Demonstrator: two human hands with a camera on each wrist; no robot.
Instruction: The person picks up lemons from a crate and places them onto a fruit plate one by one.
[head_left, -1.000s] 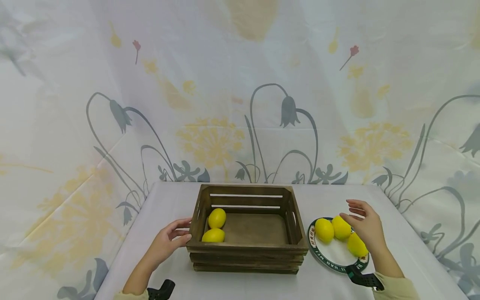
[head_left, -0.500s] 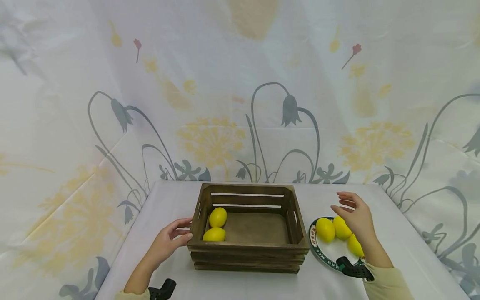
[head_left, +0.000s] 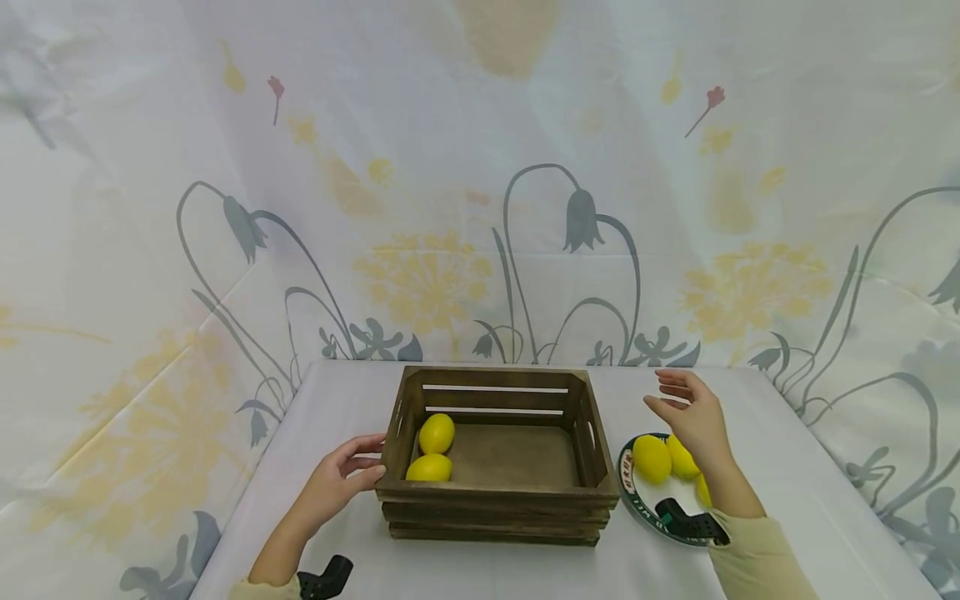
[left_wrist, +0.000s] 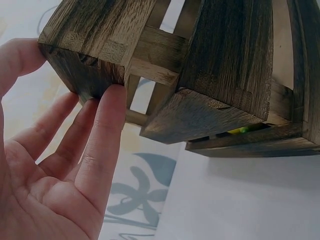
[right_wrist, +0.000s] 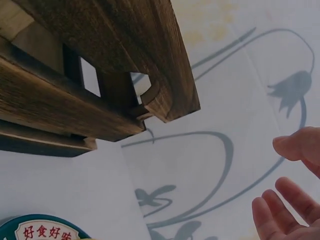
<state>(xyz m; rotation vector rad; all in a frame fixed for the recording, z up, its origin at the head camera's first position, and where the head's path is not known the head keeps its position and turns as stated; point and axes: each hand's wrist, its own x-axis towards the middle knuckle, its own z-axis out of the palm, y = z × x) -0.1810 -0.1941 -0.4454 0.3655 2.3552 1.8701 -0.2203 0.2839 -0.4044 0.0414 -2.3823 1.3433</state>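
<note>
Centrally, a slatted wooden crate (head_left: 495,512) stands open side up on the white table (head_left: 540,575), its long axis running left to right. Two lemons (head_left: 437,433) rest at its left end, the rear one elongated roughly front to back, the nearer one crosswise. The left hand (head_left: 335,481), fingers extended, touches that end; the right hand (head_left: 693,421), loosely spread and holding nothing, is raised near the lemon-bearing plate (head_left: 628,477).

Red characters reading 好食好, plus a partly cut fourth, stand on the pale label (right_wrist: 47,231) of the plate's (head_left: 636,503) rim, nearly ten o'clock in the head view; white letters (head_left: 654,522) around seven o'clock are too small to read.
</note>
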